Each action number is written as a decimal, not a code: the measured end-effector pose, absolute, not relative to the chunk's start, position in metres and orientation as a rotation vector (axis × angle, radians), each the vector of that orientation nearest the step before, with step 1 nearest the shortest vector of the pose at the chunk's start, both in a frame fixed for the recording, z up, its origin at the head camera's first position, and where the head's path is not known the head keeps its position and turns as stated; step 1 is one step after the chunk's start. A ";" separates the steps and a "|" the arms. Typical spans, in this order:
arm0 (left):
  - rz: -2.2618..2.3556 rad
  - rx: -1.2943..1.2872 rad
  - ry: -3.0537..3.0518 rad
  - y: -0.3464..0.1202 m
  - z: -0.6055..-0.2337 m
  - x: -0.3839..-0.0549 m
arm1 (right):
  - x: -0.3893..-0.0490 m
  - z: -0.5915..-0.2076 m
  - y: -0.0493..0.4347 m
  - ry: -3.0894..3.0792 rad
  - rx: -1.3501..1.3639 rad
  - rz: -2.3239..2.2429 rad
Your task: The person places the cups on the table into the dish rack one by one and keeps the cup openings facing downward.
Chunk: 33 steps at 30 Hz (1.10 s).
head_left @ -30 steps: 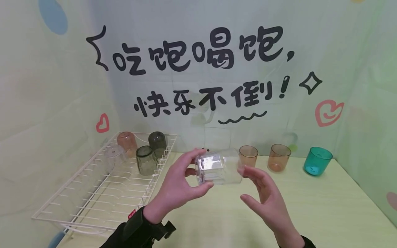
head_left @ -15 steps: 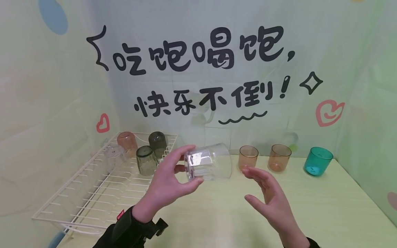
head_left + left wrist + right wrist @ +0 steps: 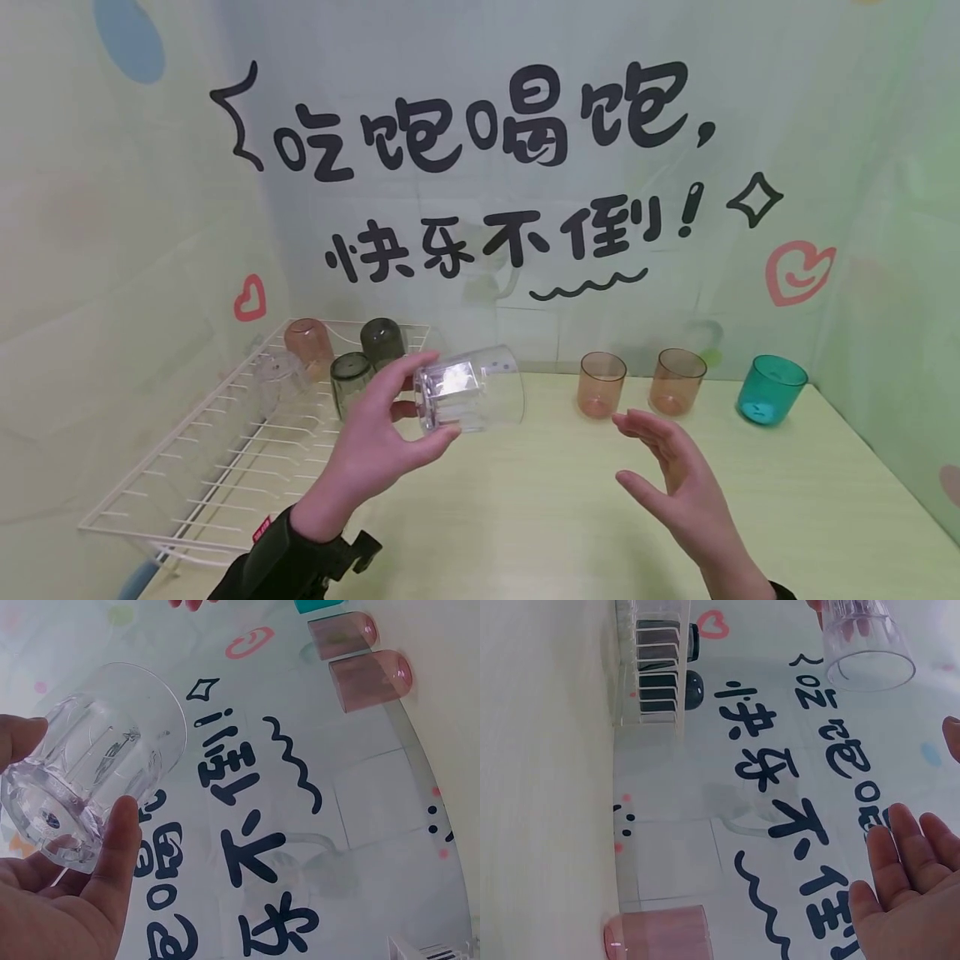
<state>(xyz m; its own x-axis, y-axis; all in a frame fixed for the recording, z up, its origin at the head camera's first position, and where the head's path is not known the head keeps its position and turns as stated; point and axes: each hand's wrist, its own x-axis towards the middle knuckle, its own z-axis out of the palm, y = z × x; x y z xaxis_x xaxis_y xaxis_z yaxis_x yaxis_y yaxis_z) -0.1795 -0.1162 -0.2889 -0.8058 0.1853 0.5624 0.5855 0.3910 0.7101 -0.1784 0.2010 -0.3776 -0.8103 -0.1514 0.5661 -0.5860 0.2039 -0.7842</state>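
My left hand [image 3: 375,437] grips a clear glass [image 3: 480,387] near its thick base, thumb below and fingers round the far side. The glass lies sideways in the air, its mouth toward the right. In the left wrist view, thumb and fingers press both sides of the fluted glass [image 3: 97,757]. My right hand [image 3: 686,492] hangs over the table with fingers loosely bent and nothing in it; the right wrist view shows this hand [image 3: 915,892] well apart from the glass [image 3: 866,652].
A white wire rack [image 3: 217,492] stands on the left, bearing several upturned glasses, among them a pink one [image 3: 309,346] and a dark one [image 3: 381,340]. Along the table's back edge stand two amber cups [image 3: 602,387] and a teal cup [image 3: 771,392]. A printed cloth hangs behind.
My left hand has carried the clear glass leftward, toward the rack. The right hand has come away from the glass's mouth and shifted to the right.
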 end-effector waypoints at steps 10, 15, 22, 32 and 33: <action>-1.319 -0.564 -2.293 -0.139 -0.302 -0.192 | -0.179 -0.381 0.215 -2.169 0.602 1.581; -1.336 -0.520 -2.310 -0.149 -0.310 -0.198 | -0.179 -0.382 0.222 -2.170 0.590 1.553; -1.323 -0.447 -2.344 -0.159 -0.312 -0.199 | -0.181 -0.384 0.233 -2.198 0.560 1.510; -1.259 -0.399 -2.374 -0.173 -0.308 -0.198 | -0.184 -0.388 0.248 -2.231 0.491 1.448; -1.254 -0.394 -2.378 -0.174 -0.308 -0.198 | -0.184 -0.388 0.249 -2.233 0.483 1.446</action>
<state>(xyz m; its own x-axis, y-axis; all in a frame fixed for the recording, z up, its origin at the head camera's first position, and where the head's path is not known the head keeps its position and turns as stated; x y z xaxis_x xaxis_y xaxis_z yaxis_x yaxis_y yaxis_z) -0.1981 -0.1743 -0.3080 -0.8709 0.0524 0.4886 0.4329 0.5524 0.7123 -0.1840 0.2488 -0.3884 -0.8449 -0.0547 0.5320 -0.5079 0.3940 -0.7661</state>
